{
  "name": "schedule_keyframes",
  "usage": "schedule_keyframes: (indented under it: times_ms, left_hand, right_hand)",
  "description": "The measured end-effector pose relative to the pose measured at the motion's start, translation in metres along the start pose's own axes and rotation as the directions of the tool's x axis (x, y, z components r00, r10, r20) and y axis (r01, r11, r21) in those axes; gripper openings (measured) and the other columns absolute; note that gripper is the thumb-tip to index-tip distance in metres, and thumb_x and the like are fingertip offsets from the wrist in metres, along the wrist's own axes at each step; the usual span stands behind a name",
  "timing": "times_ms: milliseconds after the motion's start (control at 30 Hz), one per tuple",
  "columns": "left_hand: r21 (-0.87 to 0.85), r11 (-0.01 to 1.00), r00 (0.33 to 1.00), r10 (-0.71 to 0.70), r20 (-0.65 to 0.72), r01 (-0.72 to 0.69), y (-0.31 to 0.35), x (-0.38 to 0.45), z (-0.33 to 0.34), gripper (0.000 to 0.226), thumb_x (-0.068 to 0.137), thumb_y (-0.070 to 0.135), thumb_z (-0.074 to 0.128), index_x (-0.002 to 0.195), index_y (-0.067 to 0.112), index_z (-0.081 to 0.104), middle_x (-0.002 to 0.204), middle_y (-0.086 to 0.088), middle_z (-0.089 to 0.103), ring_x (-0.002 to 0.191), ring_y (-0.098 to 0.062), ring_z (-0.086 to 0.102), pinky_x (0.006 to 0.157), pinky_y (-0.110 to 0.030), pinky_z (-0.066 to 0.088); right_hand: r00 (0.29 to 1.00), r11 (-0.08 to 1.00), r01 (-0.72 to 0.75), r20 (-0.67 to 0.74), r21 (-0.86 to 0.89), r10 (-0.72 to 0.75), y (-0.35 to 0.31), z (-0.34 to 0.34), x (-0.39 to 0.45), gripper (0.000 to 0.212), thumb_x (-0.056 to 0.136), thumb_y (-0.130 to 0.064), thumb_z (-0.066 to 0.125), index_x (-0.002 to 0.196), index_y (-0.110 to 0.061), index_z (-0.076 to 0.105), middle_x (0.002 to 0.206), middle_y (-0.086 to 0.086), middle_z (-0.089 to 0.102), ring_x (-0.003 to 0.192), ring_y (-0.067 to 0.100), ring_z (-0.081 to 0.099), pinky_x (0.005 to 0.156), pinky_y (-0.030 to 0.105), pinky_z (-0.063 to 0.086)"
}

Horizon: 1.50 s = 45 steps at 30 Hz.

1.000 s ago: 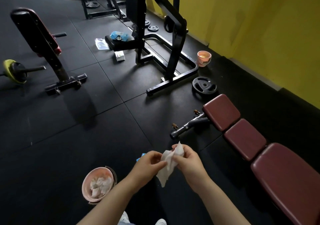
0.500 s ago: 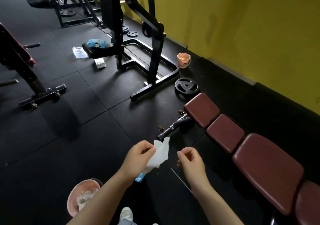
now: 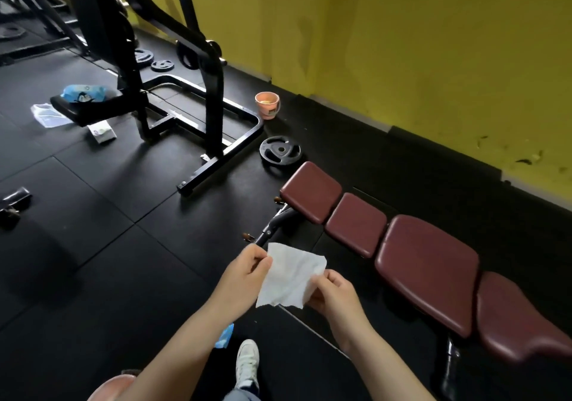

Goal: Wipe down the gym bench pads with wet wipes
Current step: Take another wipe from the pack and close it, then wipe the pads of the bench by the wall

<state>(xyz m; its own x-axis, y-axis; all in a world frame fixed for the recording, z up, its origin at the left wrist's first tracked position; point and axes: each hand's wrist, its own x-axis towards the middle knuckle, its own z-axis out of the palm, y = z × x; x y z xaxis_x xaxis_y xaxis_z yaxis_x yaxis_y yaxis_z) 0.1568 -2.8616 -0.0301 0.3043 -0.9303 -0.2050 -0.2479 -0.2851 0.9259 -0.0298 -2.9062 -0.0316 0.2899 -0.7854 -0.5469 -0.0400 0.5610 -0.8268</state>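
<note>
- The thin white wet wipe (image 3: 291, 277) is spread open between the two hands, up in the air over the black rubber floor (image 3: 93, 246).
- The left hand (image 3: 244, 273) pinches the wipe's top left corner with its thumb and fingers curled in.
- The right hand (image 3: 335, 292) pinches the wipe's lower right edge — its fingers are curled too.
- The wipe is pulled nearly flat, with some wrinkles. Its long way runs from the upper left down to the lower right, from one hand to the other.
- The long gym bench with dark red padded cushions (image 3: 427, 264) stands just to the right of the hands. The wipe is not touching it.
- The bench runs from the upper left to the lower right, along the yellow wall (image 3: 433, 45).
- A round black weight plate (image 3: 280, 150) lies flat on the floor near the far end of the bench.
- A small orange bucket (image 3: 267, 105) stands near the wall — behind the plate.
- A white shoe (image 3: 247, 362) shows at the bottom, under the arms.
</note>
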Motion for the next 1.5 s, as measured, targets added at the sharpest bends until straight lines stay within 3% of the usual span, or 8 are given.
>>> schedule_keyframes:
  times_ms: [133,267,500,667,833,1000,1267,1500]
  left_hand:
    - [-0.072,0.996,0.998,-0.053,-0.015,0.052,0.006,0.034,-0.007,0.018,0.100,0.030,0.048,0.084,0.026,0.056,0.089,-0.013,0.059,0.078,-0.018,0.055,0.081,-0.057,0.052]
    - [-0.069,0.995,0.998,-0.066,0.005,0.066,0.011,0.077,-0.018,0.017,0.099,0.034,0.047,0.086,0.031,0.057,0.086,-0.003,0.059,0.079,-0.018,0.057,0.079,-0.054,0.054]
    - [-0.123,0.982,0.984,-0.124,0.128,0.140,0.013,0.147,-0.040,0.037,0.094,0.029,0.064,0.120,0.050,0.049,0.104,0.010,0.071,0.096,-0.004,0.068,0.087,-0.031,0.055]
    - [0.088,0.996,0.963,-0.050,0.266,0.028,0.017,0.180,-0.047,0.030,0.088,0.022,0.069,0.096,0.051,0.067,0.096,0.019,0.070,0.090,0.001,0.065,0.074,-0.017,0.050]
    - [0.334,0.938,0.961,-0.007,0.277,-0.090,0.019,0.205,-0.048,0.031,0.086,0.019,0.070,0.097,0.046,0.060,0.103,0.018,0.060,0.090,-0.004,0.062,0.066,-0.014,0.049]
    - [0.496,0.820,0.938,0.134,0.319,-0.285,0.023,0.234,-0.045,0.019,0.089,0.017,0.070,0.097,0.034,0.065,0.094,0.015,0.053,0.081,-0.006,0.058,0.065,-0.012,0.046]
    - [0.554,0.709,0.892,0.260,0.371,-0.437,0.019,0.291,-0.027,0.012,0.095,0.026,0.065,0.098,0.020,0.075,0.112,0.020,0.053,0.107,-0.001,0.043,0.087,-0.023,0.048]
    - [0.574,0.810,0.976,-0.009,0.216,-0.120,0.034,0.341,0.026,0.045,0.099,0.035,0.050,0.057,0.021,0.045,0.054,0.003,0.051,0.051,-0.009,0.046,0.050,-0.026,0.033]
  right_hand:
    - [1.000,0.988,0.021,-0.003,0.154,-0.021,-0.012,-0.007,0.019,0.006,0.090,-0.002,0.054,0.086,-0.007,0.055,0.086,0.016,0.061,0.078,0.026,0.060,0.072,0.038,0.053]
    - [0.999,0.978,0.040,0.008,0.204,-0.042,-0.028,0.004,0.047,0.010,0.096,-0.015,0.055,0.097,-0.006,0.059,0.089,0.015,0.063,0.083,0.028,0.060,0.074,0.040,0.051]
    - [0.959,0.984,0.130,-0.238,-0.122,-0.156,-0.051,0.019,0.097,0.015,0.088,-0.009,0.066,0.091,-0.021,0.057,0.076,0.004,0.060,0.070,0.017,0.057,0.066,0.033,0.049]
    - [0.937,0.930,0.185,-0.228,-0.317,-0.264,-0.062,0.025,0.119,0.043,0.087,-0.009,0.064,0.100,-0.049,0.059,0.086,-0.006,0.067,0.078,0.009,0.067,0.070,0.024,0.057]
    - [0.919,0.737,0.200,-0.137,-0.646,-0.369,-0.071,0.019,0.139,0.033,0.094,-0.015,0.058,0.115,-0.041,0.063,0.106,-0.028,0.056,0.101,-0.018,0.050,0.081,0.001,0.042]
    - [0.910,0.569,0.191,-0.072,-0.800,-0.407,-0.083,0.006,0.163,0.019,0.095,-0.022,0.055,0.106,-0.029,0.069,0.095,-0.019,0.054,0.089,-0.010,0.051,0.072,0.004,0.038]
    - [0.953,0.705,0.113,-0.123,-0.700,-0.276,-0.097,-0.021,0.215,0.012,0.092,-0.024,0.059,0.085,-0.032,0.065,0.098,-0.020,0.060,0.092,-0.007,0.055,0.075,0.007,0.038]
    - [0.949,0.838,0.038,-0.242,-0.545,-0.200,-0.108,-0.026,0.269,0.012,0.093,-0.027,0.052,0.082,-0.024,0.053,0.070,-0.005,0.060,0.057,-0.001,0.050,0.050,0.016,0.037]
